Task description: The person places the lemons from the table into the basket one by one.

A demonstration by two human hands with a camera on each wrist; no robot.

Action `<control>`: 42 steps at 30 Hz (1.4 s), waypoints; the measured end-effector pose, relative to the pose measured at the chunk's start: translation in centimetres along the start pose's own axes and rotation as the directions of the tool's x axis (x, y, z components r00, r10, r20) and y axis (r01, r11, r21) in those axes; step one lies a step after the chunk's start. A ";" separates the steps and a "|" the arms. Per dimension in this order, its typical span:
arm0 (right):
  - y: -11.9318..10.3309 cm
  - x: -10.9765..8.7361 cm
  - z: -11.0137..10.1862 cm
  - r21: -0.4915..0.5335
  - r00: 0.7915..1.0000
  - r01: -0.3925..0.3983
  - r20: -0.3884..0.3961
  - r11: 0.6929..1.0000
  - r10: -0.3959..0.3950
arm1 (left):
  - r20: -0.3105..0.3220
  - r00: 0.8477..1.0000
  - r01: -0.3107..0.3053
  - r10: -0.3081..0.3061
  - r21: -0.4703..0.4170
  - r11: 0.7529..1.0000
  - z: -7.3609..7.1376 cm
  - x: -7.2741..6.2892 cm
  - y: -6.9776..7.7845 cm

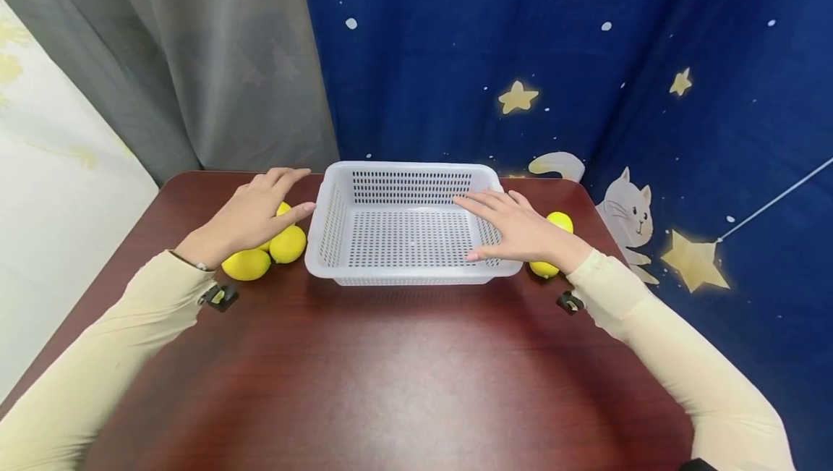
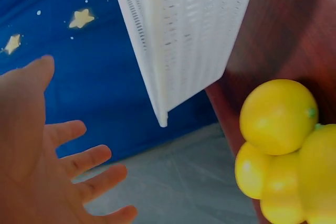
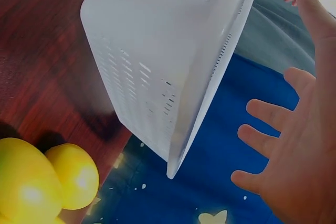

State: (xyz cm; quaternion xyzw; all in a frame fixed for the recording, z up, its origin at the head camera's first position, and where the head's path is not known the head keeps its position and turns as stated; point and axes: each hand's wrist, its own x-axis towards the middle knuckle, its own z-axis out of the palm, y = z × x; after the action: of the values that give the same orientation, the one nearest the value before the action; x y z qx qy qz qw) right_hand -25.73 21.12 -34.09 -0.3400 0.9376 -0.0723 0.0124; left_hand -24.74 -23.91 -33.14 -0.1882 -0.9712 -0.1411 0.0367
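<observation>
A white perforated plastic basket stands on the dark red table, with nothing inside it. My left hand hovers over several lemons at the basket's left side, its fingers spread and holding nothing. Over the basket's right rim hangs my right hand, fingers also spread apart and gripping nothing. Beside that rim lie more lemons, partly hidden under the hand and wrist. Both wrist views show a gap between the fingers and the basket wall.
The wooden table reaches toward me in front of the basket. Behind it hang a grey curtain and a blue curtain with stars. A white wall panel borders the left side.
</observation>
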 end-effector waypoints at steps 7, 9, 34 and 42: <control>0.1 -1.4 0.3 0.022 1.000 -0.014 -0.015 1.000 0.014 | -0.046 0.996 0.072 -0.072 -0.008 0.997 0.8 -0.6 -1.1; 0.1 -1.8 0.4 0.030 1.000 -0.005 -0.025 1.000 0.006 | -0.052 0.995 0.088 -0.089 -0.010 0.996 1.1 -0.7 -1.4; 1.2 -6.1 2.9 0.130 0.967 0.094 -0.249 0.987 -0.059 | -0.095 0.988 0.131 -0.125 0.050 0.990 4.7 -1.2 -4.3; 1.2 -7.0 3.4 0.165 0.946 0.113 -0.320 0.980 -0.055 | -0.077 0.989 0.132 -0.126 0.085 0.988 5.6 -1.3 -4.8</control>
State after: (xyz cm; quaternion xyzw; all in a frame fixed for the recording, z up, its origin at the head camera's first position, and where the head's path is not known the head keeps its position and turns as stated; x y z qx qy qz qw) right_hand -20.92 26.08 -37.79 -0.3614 0.9016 -0.2110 -0.1092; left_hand -25.50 -27.05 -39.94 -0.1181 -0.9848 -0.1061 0.0705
